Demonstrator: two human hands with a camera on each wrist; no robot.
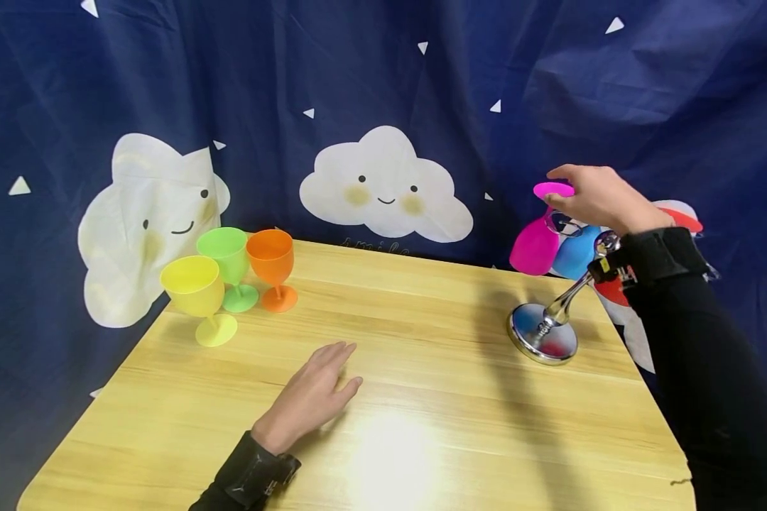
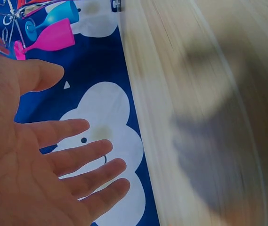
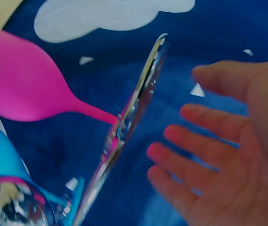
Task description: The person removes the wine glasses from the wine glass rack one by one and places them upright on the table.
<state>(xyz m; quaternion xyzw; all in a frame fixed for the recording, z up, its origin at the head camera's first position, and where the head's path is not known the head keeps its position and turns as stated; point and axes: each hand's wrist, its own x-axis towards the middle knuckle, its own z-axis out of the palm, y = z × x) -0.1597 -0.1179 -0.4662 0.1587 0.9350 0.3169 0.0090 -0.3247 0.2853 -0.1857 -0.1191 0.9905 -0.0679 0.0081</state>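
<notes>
The right hand [image 1: 604, 199] is hovering released, fingers loosely extended, just beside the foot of a pink goblet [image 1: 535, 245] at the bench's two o'clock. The left hand [image 1: 309, 401] is hovering released above the bench [image 1: 428, 348], toward eight o'clock of its middle. The pink goblet is hanging tilted from a chrome stand [image 1: 543, 333], its plain bowl pointing toward seven o'clock. Behind it a blue goblet [image 1: 575, 254] is hanging. At ten o'clock, yellow [image 1: 193, 287], green [image 1: 226, 255] and orange goblets [image 1: 272, 257] are standing upright on the pale wood-grain surface. A navy curtain [image 1: 358, 64] with white clouds [image 1: 386, 167] is forming the backdrop, "smile" showing beneath the middle cloud.
</notes>
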